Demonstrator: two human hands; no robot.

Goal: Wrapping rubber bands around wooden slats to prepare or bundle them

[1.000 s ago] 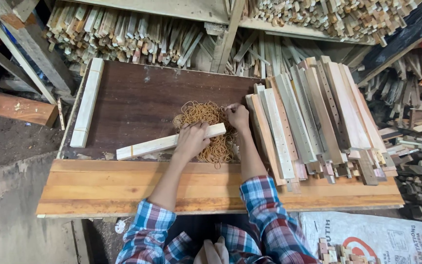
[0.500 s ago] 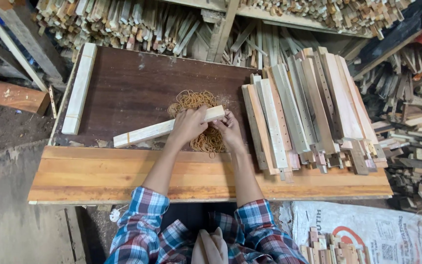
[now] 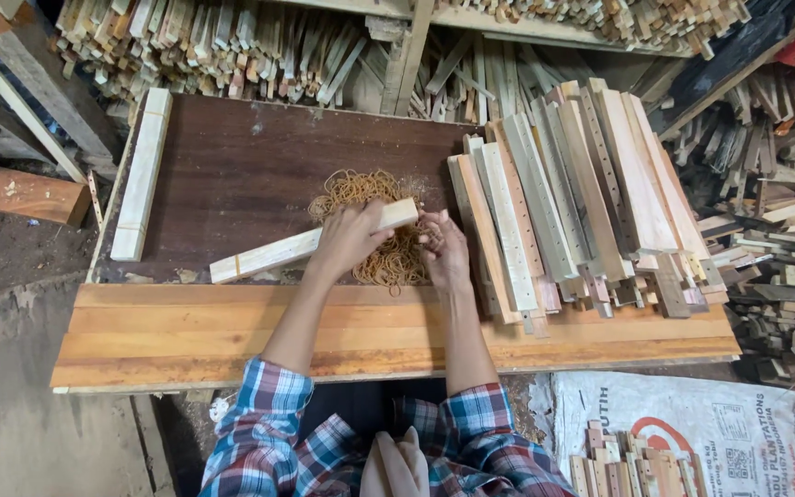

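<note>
My left hand (image 3: 349, 237) grips a bundle of pale wooden slats (image 3: 278, 253) near its right end, holding it low over a dark brown board (image 3: 232, 175). My right hand (image 3: 443, 250) is at the bundle's right tip, fingers pinched on a rubber band from the tan pile of rubber bands (image 3: 361, 189) lying under both hands. The band itself is too small to see clearly.
A stack of long wooden slats (image 3: 572, 198) leans on the right of the board. Another tied slat bundle (image 3: 143, 170) lies at the left edge. An orange plank worktop (image 3: 186, 336) runs along the front. More slat heaps fill the shelves behind, and a white sack (image 3: 738, 433) lies lower right.
The right hand moved from the far side of the rubber band pile down to the bundle's right tip. The left hand kept its grip and shifted the bundle slightly.
</note>
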